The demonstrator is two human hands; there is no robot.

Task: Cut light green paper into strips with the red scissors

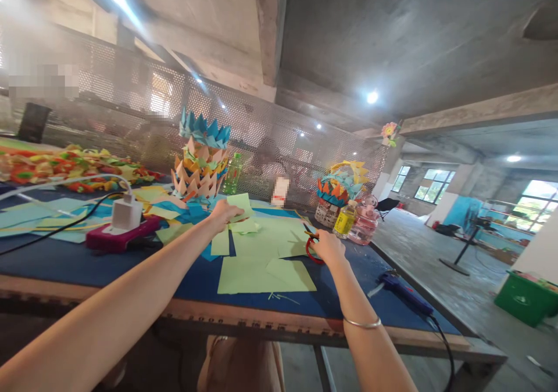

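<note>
My left hand (pixel 223 212) is stretched out over the blue table (pixel 65 261) and pinches a small light-green paper piece (pixel 240 204), held up above a stack of green sheets (pixel 261 258). My right hand (pixel 328 247) rests on the table to the right of the sheets, closed around red-handled scissors (pixel 310 242). A thin bracelet sits on my right wrist. More small green cuttings (pixel 244 227) lie just under my left hand.
A white charger on a magenta block (pixel 122 226) with cables lies left. Folded paper towers (pixel 201 159) and a paper basket (pixel 337 191) stand at the back, beside a yellow bottle (pixel 344 219) and pink jar (pixel 364 220). A blue glue gun (pixel 403 290) lies right. A mesh screen runs behind.
</note>
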